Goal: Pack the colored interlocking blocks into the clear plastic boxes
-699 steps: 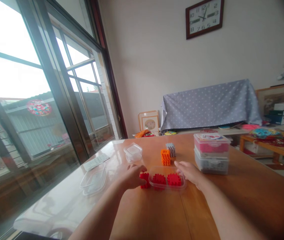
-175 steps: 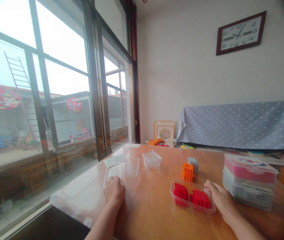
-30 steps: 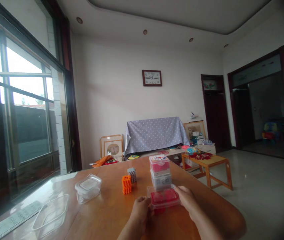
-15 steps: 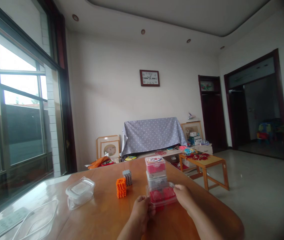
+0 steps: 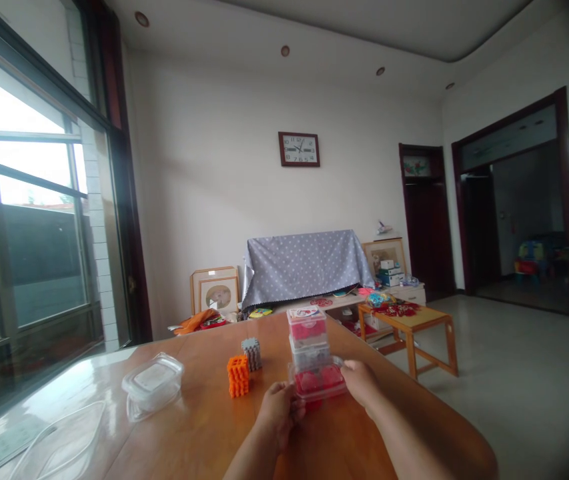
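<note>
Between my two hands is a clear plastic container [image 5: 318,381] with red showing inside or through it; I cannot tell whether the red things lie in it or under it. My left hand [image 5: 280,408] grips its near left corner, fingers curled round the rim. On the right edge, my right hand [image 5: 360,381] holds on with the thumb on top. Just behind the container, and partly covered by it, stands a stack of clear boxes [image 5: 308,337], the upper one with pink-red contents and a printed lid.
Left of my hands stand an orange textured block [image 5: 238,377] and a grey one [image 5: 251,355]. Further left on the wooden table [image 5: 184,427] are a lidded clear container [image 5: 154,380] and a clear plastic lid or tray [image 5: 64,443]. A low wooden stool [image 5: 417,323] stands beyond the right edge.
The view has shifted slightly, so the table items appear a little further left. Both hands keep their hold on the container, with little visible change.
</note>
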{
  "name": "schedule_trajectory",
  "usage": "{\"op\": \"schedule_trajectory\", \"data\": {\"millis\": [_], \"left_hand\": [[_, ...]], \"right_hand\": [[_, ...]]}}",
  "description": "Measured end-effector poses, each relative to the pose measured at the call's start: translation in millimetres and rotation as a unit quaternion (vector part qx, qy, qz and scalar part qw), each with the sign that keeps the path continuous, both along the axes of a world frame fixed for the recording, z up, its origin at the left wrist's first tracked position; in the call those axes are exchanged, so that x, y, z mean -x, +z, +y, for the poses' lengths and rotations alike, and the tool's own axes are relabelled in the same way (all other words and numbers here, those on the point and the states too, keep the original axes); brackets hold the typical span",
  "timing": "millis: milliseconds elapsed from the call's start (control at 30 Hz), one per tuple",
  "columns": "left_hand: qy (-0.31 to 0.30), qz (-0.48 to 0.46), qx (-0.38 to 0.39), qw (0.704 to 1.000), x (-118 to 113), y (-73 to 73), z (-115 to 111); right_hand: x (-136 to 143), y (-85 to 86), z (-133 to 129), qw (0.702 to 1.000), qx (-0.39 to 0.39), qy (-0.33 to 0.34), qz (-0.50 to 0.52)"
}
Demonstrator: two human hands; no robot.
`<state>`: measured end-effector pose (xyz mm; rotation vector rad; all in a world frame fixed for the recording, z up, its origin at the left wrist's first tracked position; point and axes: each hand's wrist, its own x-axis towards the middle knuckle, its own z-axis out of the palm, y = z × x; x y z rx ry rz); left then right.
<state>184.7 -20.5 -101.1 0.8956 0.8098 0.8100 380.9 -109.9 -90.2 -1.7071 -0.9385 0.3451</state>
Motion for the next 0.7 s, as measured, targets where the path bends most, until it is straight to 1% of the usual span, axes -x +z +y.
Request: {"op": "schedule_trajectory", "data": {"millis": [167, 333, 433, 567, 700], "left_hand": [[0.004, 0.003, 0.001, 1.0, -6, -0.1, 12], [0.003, -0.003, -0.002, 1.0, -13, -2.2, 21], [0.001, -0.007, -0.005, 1.0, -16, -5.1, 26], [-0.003, -0.011, -0.008, 1.0, -19, -11.1, 30], [-0.001, -0.014, -0.017, 1.0, -20, -16.5, 30]], "right_hand": [[-7, -0.2, 12, 0.999, 0.038, 0.002, 0.015], [-15, -4.7, 23, 0.999, 0.042, 0.003, 0.015], [-21, -13.0, 32, 0.999, 0.036, -0.006, 0.01], [-33, -29.1, 44, 0.999, 0.025, -0.032, -0.004], [-39, -41.9, 49, 0.999, 0.019, -0.048, -0.013]]}}
